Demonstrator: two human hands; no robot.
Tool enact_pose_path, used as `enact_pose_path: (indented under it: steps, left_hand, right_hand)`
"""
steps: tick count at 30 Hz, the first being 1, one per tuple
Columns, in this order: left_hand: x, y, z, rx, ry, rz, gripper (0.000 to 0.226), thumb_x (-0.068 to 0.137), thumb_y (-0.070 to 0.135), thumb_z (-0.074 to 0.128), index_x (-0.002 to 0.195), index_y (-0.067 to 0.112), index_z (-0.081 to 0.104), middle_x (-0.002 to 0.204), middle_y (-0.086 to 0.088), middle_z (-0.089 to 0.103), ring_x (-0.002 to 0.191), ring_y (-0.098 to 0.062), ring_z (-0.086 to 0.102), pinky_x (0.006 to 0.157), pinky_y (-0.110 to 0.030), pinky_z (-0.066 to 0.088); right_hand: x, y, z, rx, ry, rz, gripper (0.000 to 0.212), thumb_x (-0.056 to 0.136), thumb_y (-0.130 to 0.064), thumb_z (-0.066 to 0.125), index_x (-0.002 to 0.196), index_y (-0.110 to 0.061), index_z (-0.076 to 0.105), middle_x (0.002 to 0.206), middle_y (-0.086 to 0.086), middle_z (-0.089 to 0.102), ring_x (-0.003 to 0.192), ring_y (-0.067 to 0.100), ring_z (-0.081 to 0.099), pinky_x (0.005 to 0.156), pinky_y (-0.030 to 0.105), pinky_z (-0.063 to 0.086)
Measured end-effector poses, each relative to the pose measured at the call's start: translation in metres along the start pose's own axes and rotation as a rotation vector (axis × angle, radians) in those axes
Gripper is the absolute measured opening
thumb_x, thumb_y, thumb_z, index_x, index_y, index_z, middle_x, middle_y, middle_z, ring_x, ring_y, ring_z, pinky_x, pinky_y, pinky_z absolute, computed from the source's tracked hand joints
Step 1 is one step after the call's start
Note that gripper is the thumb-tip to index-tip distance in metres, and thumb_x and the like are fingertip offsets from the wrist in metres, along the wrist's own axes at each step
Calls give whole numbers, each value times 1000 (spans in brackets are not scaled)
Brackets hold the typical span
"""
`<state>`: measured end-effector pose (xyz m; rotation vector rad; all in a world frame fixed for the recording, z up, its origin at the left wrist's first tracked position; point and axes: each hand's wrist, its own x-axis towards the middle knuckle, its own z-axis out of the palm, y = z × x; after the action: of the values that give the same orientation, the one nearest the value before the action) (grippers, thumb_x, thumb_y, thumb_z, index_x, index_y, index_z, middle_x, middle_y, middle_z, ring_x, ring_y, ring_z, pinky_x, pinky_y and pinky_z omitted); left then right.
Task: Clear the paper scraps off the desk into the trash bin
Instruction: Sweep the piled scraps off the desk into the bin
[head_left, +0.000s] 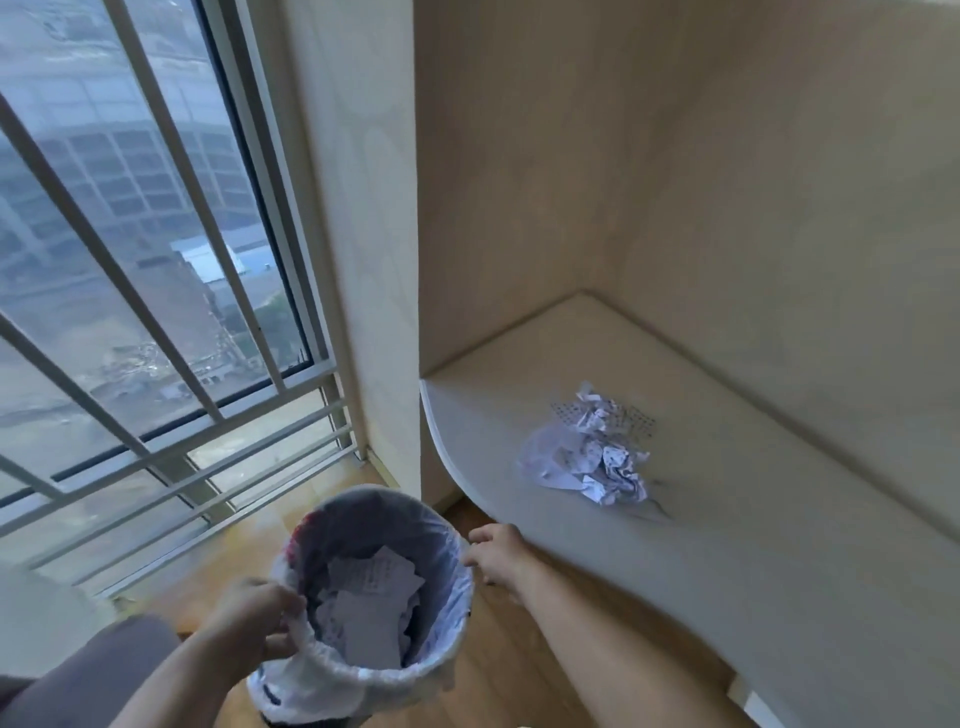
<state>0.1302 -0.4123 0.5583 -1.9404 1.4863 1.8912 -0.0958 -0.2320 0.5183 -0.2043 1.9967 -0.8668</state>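
Observation:
A round trash bin (441, 613) lined with a white plastic bag stands on the wooden floor, below and left of the desk's curved edge. Several torn paper scraps (369, 613) lie inside it. My left hand (254, 618) grips the bag-covered rim on the near left side. My right hand (493, 553) touches the rim on the right side, fingers curled at the bag's edge. On the pale desk (675, 561) a pile of crumpled and torn paper scraps (597, 452) lies to the upper right of the bin.
A tall window with white bars (156, 312) fills the left side. A wooden partition (519, 208) and wall panels enclose the desk's back and left. Wooden floor (519, 665) shows between the bin and the desk.

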Motion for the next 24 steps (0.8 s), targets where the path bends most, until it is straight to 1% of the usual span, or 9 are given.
enact_pose_path:
  steps: [3,5,8,10,12,14,16,19,24]
  left_hand:
    - [3,-3,17,49,8,7,17,81,-16,56,72,-3,49,65,-11,36,44,-22,42,50,-35,45]
    - [2,-5,31,51,24,4,25,81,-16,56,66,2,45,61,-7,34,37,-19,38,47,-31,42]
    - [-2,-3,47,13,55,2,33,81,-17,52,63,8,39,59,-3,29,37,-15,32,44,-29,36]
    - [-3,-1,55,-1,75,8,33,81,-16,53,63,9,38,60,-2,29,40,-16,32,47,-30,35]
    - [-4,-3,61,1,89,13,22,83,-13,54,70,2,45,67,-8,35,51,-23,41,54,-34,39]
    - [-3,-7,67,7,104,21,11,84,-10,54,79,-2,49,75,-12,39,63,-29,45,60,-38,42]
    - [-1,-11,74,11,114,18,7,84,-9,57,86,-6,51,78,-13,44,64,-32,51,58,-36,48]
    - [1,-17,87,15,121,1,15,84,-8,59,98,-12,57,84,-20,53,67,-36,63,47,-36,56]
    - [9,-30,103,-13,117,-18,6,83,-9,59,89,-9,56,88,-20,47,72,-35,57,66,-44,50]
  right_hand:
    - [4,-6,-30,-77,9,-100,58,75,-22,72,130,-10,58,126,6,62,112,21,59,94,36,53]
    - [5,-11,-55,-103,3,-172,49,80,-24,71,127,-13,60,121,3,64,109,19,60,93,36,54]
    - [12,-17,-97,-42,29,-255,33,84,-16,69,116,-13,64,113,5,67,96,16,65,72,29,54]
    - [20,-21,-129,-55,111,-309,28,84,-10,69,111,-7,65,107,9,69,83,16,64,66,30,52]
    - [30,-22,-161,-138,230,-366,26,83,-5,68,109,-4,67,106,15,70,82,22,63,75,35,50]
    - [41,-22,-195,-291,375,-417,29,81,-9,69,110,-7,68,109,17,70,95,28,65,84,34,46]
    - [55,-22,-228,-467,496,-458,39,79,-19,73,115,-8,66,117,21,66,109,34,60,93,37,45]
    - [80,-22,-265,-682,485,-391,71,76,-41,76,136,-12,51,142,24,46,134,35,38,110,44,34]
    - [117,-20,-282,-628,319,-325,98,71,-60,73,150,-31,24,162,14,4,150,26,5,120,42,16]
